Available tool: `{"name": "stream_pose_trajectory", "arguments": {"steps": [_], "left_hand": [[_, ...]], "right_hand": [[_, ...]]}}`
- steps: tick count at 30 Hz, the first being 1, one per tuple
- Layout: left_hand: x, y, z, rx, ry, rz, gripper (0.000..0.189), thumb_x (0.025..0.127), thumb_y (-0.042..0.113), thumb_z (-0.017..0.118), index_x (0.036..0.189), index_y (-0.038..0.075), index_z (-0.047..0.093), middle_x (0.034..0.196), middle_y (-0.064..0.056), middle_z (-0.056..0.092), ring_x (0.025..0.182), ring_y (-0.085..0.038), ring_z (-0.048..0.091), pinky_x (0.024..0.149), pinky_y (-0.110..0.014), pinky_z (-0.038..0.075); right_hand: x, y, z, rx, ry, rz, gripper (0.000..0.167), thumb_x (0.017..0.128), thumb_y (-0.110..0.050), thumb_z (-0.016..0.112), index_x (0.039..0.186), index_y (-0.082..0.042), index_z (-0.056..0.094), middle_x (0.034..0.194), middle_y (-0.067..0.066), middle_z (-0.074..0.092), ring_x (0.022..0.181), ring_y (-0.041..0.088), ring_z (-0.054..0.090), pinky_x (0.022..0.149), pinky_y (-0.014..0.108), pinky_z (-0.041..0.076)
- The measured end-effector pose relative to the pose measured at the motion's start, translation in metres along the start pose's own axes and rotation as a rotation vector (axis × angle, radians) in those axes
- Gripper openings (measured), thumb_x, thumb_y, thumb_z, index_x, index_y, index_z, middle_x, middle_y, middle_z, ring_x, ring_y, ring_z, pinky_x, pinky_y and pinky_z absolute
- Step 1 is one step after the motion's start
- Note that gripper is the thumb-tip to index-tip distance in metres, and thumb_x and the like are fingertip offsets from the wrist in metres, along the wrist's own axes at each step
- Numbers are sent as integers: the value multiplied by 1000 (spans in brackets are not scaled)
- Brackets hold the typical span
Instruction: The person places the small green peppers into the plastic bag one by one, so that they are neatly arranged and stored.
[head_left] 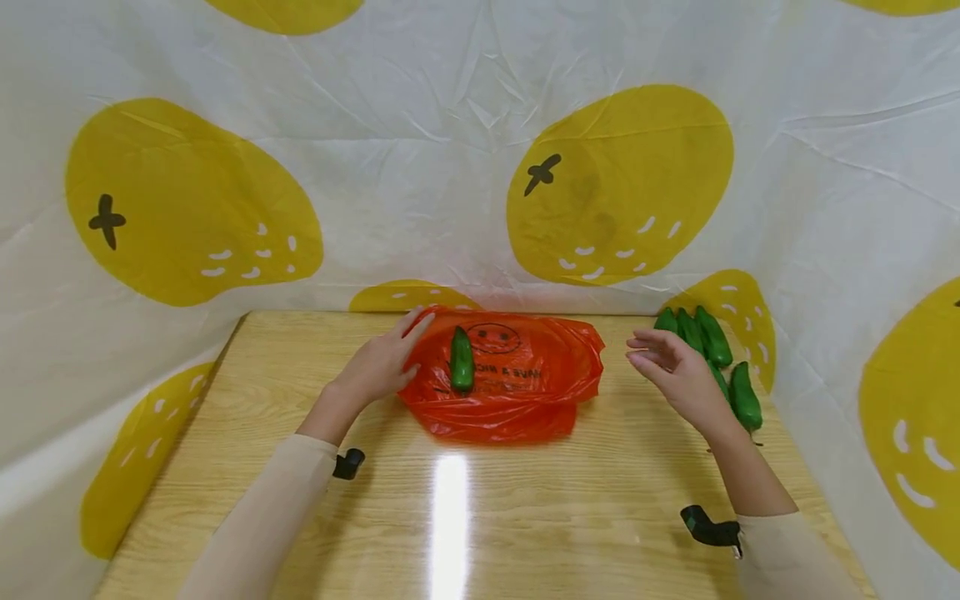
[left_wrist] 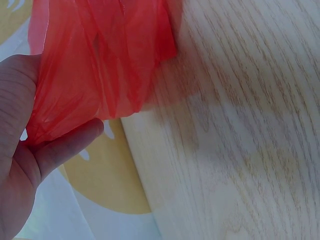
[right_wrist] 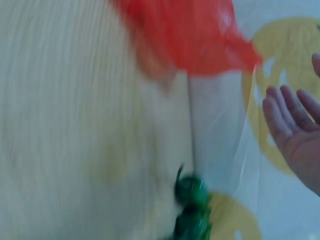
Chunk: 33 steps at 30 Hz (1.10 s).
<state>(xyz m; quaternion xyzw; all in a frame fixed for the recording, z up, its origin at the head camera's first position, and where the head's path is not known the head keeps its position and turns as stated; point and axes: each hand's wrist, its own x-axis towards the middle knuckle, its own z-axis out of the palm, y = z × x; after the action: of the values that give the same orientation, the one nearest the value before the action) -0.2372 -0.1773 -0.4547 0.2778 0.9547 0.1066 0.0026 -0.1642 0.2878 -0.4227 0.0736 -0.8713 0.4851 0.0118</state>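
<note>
A red plastic bag (head_left: 517, 408) with a printed smiling face lies spread near the table's back edge. On its red film rests one green pepper (head_left: 462, 360), tip pointing away from me. My left hand (head_left: 378, 362) touches the bag's left edge with thumb and fingers spread apart; in the left wrist view the film hangs against a finger (left_wrist: 70, 147). To the right of the bag, my right hand (head_left: 678, 375) hovers with loosely bent fingers and holds nothing. Several more green peppers (head_left: 744, 398) lie beyond and beside it, partly hidden by the hand.
A wooden table (head_left: 555, 517) spans the workspace. White cloth (head_left: 420, 208) printed with yellow fruit hangs at the back and both sides, close to the table edges. A black wrist camera (head_left: 708, 529) sits at the right cuff.
</note>
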Motion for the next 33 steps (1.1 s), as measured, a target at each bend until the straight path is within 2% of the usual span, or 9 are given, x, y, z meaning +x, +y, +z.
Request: {"name": "stream_pose_trajectory", "arguments": {"steps": [3, 6, 9, 11, 14, 17, 18, 24, 33], "left_hand": [[-2, 0, -1, 4, 5, 3, 97, 92, 16, 78, 167, 19, 18, 171, -14, 22, 46, -12, 44, 49, -24, 43], [-2, 1, -1, 8, 7, 4, 96, 92, 16, 77, 167, 19, 18, 171, -14, 23, 46, -12, 44, 50, -24, 44], [-2, 1, -2, 5, 3, -6, 96, 92, 16, 77, 167, 19, 18, 172, -14, 22, 46, -12, 44, 50, -24, 44], [-2, 1, -1, 4, -1, -10, 96, 92, 16, 77, 168, 20, 18, 172, -13, 21, 46, -12, 45, 50, -24, 44], [-1, 0, 0, 5, -4, -13, 97, 92, 16, 77, 168, 21, 17, 172, -13, 21, 46, -13, 45, 50, -24, 44], [-1, -1, 0, 13, -1, -7, 96, 92, 17, 77, 168, 20, 17, 172, -14, 22, 47, -13, 45, 51, -25, 45], [-1, -1, 1, 17, 2, -4, 96, 92, 17, 77, 168, 19, 18, 171, -14, 22, 47, -13, 46, 52, -26, 46], [-1, 0, 0, 16, 15, 5, 96, 91, 17, 79, 167, 18, 20, 171, -14, 24, 50, -12, 47, 56, -28, 50], [-1, 2, -2, 15, 6, -10, 96, 91, 17, 78, 167, 18, 20, 171, -14, 23, 47, -13, 45, 51, -24, 44]], "right_hand": [[-8, 19, -18, -77, 39, 22, 56, 105, -30, 62, 150, -2, 47, 138, 9, 62, 108, -18, 54, 84, 5, 48], [-16, 39, -35, -151, 59, 57, 61, 105, -32, 61, 154, -1, 41, 142, 14, 59, 112, -17, 50, 83, 1, 43], [-22, 53, -47, -194, 57, 106, 66, 106, -35, 60, 157, 1, 37, 149, 26, 52, 126, 10, 57, 82, 0, 39], [-25, 59, -52, -215, 48, 146, 70, 106, -37, 58, 158, 1, 33, 154, 30, 45, 135, 33, 52, 87, 4, 42], [-28, 68, -58, -231, 31, 194, 75, 106, -39, 57, 160, 3, 27, 159, 34, 34, 139, 55, 38, 109, 32, 47], [-30, 76, -61, -264, 18, 234, 79, 107, -41, 55, 161, 5, 21, 160, 39, 28, 138, 62, 35, 104, 67, 41], [-30, 78, -62, -280, 15, 246, 80, 107, -42, 55, 161, 6, 20, 159, 41, 27, 137, 64, 35, 101, 72, 40], [-30, 95, -63, -377, 4, 292, 85, 107, -45, 52, 161, 9, 15, 152, 48, 27, 132, 68, 35, 96, 76, 41], [-26, 108, -64, -442, -16, 309, 87, 107, -46, 52, 159, 13, 15, 147, 52, 30, 129, 69, 36, 96, 76, 41]]}}
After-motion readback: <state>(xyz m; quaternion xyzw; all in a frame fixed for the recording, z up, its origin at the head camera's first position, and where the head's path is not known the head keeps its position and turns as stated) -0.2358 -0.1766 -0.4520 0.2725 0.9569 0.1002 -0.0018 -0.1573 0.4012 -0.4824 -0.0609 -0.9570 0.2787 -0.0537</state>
